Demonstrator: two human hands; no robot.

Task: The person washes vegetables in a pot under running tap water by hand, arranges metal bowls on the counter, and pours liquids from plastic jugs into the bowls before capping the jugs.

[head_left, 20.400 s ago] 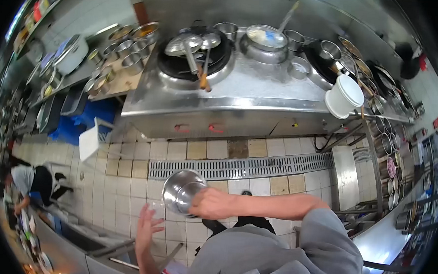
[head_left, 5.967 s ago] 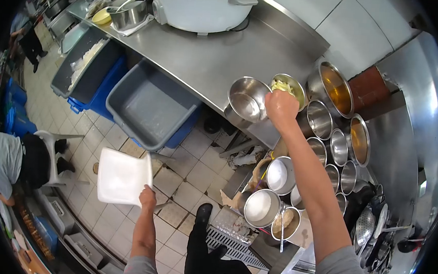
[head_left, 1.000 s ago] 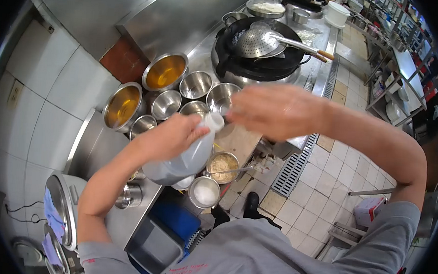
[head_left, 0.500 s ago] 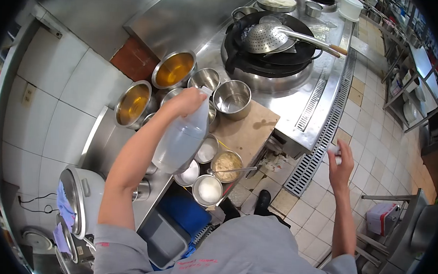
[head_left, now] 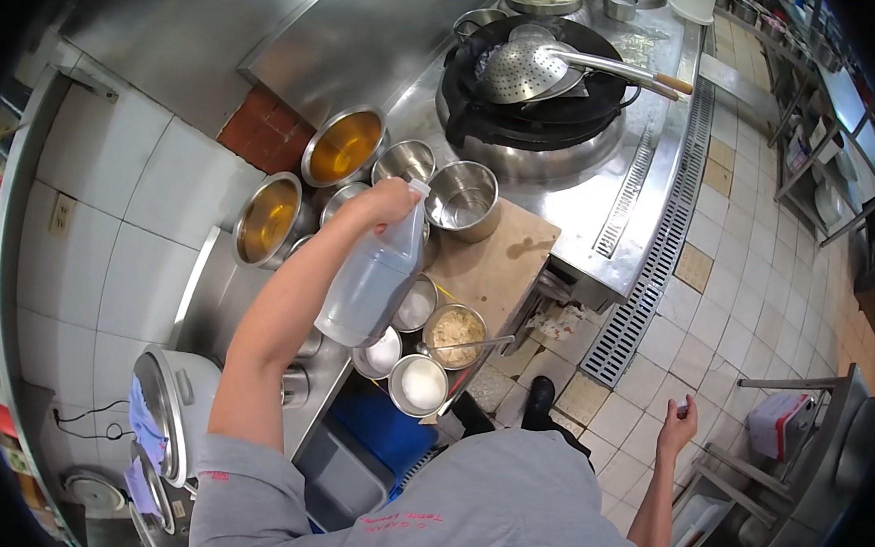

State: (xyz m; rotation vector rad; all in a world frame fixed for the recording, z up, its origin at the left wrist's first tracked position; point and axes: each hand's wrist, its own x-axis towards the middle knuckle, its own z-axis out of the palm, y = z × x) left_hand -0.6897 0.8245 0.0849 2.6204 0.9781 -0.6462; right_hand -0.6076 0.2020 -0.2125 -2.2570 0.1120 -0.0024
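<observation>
My left hand (head_left: 390,205) is closed round the handle of a translucent plastic jug (head_left: 366,289), tilted above the metal containers, its neck toward the steel pots. Beneath and beside the jug are a bowl of white powder (head_left: 381,352), another white-filled bowl (head_left: 418,304), a bowl with a white heap (head_left: 423,383) and a bowl of pale yellowish paste (head_left: 457,333) with a spoon in it. A steel pot (head_left: 462,203) stands just beyond the jug's neck. Out to the right, my right hand (head_left: 681,426) pinches a small white cap (head_left: 683,407) over the floor.
Two bowls of amber liquid (head_left: 345,148) stand by the tiled wall. On the steel range, a black wok (head_left: 537,124) carries a perforated strainer (head_left: 522,73). A grey bin (head_left: 340,478) sits below the counter, and a metal rack (head_left: 792,381) is at the right.
My right hand has moved down toward me with the cap. The jug in my left hand has shifted slightly right, and the view has moved a little.
</observation>
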